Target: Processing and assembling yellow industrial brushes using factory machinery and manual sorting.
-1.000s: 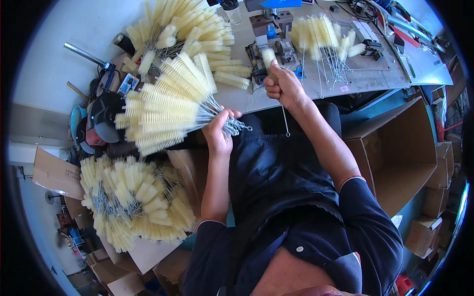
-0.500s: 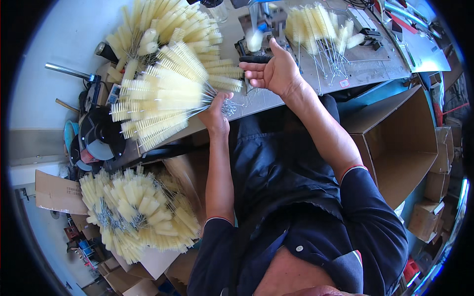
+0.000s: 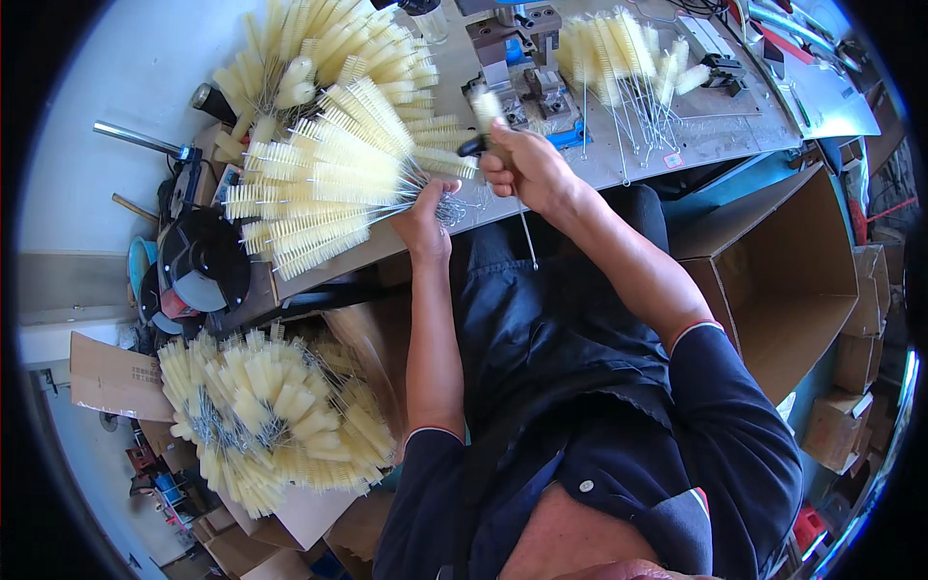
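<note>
My left hand [image 3: 425, 215] is closed round the wire stems of a fanned bunch of bottle brushes [image 3: 333, 184], with their pale yellow bristle heads spread to the left. In my right hand [image 3: 527, 164] is a single bottle brush [image 3: 488, 109]. Its slightly blurred head sticks up past my fingers, and its looped wire stem hangs below the hand over my dark apron. Just beyond that hand is a metal bench fixture [image 3: 536, 87] with blue parts. A black lever end [image 3: 472, 147] shows beside my right fingers.
More brushes lie heaped at the bench's far left [image 3: 338, 43] and far right [image 3: 619, 58]. A carton of brushes [image 3: 280, 416] stands low at left, below a grinder-like tool [image 3: 198, 266]. An open cardboard box [image 3: 783, 280] is at right.
My right hand was open beside the fixture; its fingers have closed on a brush that was at the fixture, and it has come slightly nearer. My left hand has stayed almost still.
</note>
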### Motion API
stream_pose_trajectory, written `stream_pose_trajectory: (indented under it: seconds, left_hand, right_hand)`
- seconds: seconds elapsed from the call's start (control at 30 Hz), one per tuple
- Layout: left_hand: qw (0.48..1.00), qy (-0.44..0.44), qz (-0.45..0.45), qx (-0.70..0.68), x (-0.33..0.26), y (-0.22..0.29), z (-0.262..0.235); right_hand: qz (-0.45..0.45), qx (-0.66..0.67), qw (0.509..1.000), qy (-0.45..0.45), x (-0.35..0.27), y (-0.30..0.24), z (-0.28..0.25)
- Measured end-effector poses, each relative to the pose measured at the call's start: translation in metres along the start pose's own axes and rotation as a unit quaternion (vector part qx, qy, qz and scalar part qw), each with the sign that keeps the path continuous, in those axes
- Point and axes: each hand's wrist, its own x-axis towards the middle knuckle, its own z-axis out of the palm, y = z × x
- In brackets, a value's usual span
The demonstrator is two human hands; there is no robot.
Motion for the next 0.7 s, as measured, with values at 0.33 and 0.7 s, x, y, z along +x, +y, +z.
stream_pose_trajectory:
  seconds: [0.33,0.7]
  left_hand:
    - [1.0,0.004,-0.012,-0.022,-0.003,0.0,0.002]
    - [1.0,0.014,-0.011,-0.017,-0.006,0.0,0.004]
  right_hand:
    - [-0.065,0.017,0.998,0.011,-0.022,-0.042,-0.071]
    - [0.039,0.162,0.984,-0.06,-0.015,-0.055,-0.068]
